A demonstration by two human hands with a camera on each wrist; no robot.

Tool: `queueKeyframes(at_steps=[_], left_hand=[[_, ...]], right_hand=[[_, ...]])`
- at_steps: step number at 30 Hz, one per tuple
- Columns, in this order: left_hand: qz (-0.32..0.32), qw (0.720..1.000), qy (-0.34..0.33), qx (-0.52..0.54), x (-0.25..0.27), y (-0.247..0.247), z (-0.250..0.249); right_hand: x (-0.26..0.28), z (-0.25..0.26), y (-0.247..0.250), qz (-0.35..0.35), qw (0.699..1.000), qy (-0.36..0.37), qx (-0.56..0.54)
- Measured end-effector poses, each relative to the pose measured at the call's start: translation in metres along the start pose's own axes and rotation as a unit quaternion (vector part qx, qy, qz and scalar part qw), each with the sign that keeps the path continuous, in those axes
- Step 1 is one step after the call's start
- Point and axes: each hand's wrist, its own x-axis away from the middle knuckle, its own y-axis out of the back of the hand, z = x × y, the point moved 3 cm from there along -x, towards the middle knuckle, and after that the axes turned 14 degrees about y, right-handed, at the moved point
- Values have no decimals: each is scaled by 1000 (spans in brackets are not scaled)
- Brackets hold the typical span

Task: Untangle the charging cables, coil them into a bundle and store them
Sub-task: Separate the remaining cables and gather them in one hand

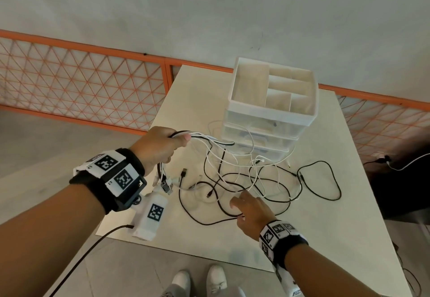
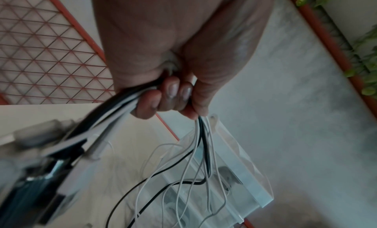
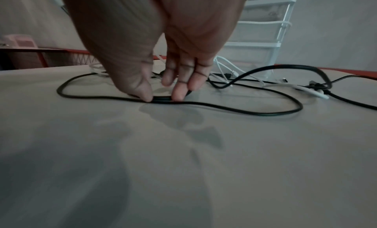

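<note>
Left hand [image 1: 158, 146] fingers clamp the cables [image 2: 120, 105]; right hand [image 3: 161, 54] fingertips pinch a black cable [image 3: 224, 106].

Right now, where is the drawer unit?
Head view: the drawer unit stands at the table's far side, right of the left hand, behind the cables.

From my remote seat I see the right hand [image 3: 163, 43] reaching down, thumb and fingertips [image 3: 178, 95] touching a thin black charging cable [image 3: 224, 106] that loops across the pale grey desk [image 3: 183, 167]. Behind it lie tangled white cables [image 3: 226, 68] and a white translucent plastic drawer unit [image 3: 263, 43].
</note>
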Motion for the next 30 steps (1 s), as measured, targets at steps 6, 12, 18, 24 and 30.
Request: queueKeyframes(at_steps=[6,12,18,24,30], left_hand=[[-6,1000,6,8,-5,-7,1],[5,1000,2,3,-3,-11,2],[34,999,-11,-29,2,-18,3],[32,989,-94,-107,11,-29,-9],[120,981,-139,-68,22,-46,-18]], right_hand=[[3,4,-10,30,999,19,-9],[10,2,-7,62,996,-32,59],[10,8,36,15,998,-24,-52],[0,34,126,-171,980,36,-99],[9,49,197,-287,943,55,-162]])
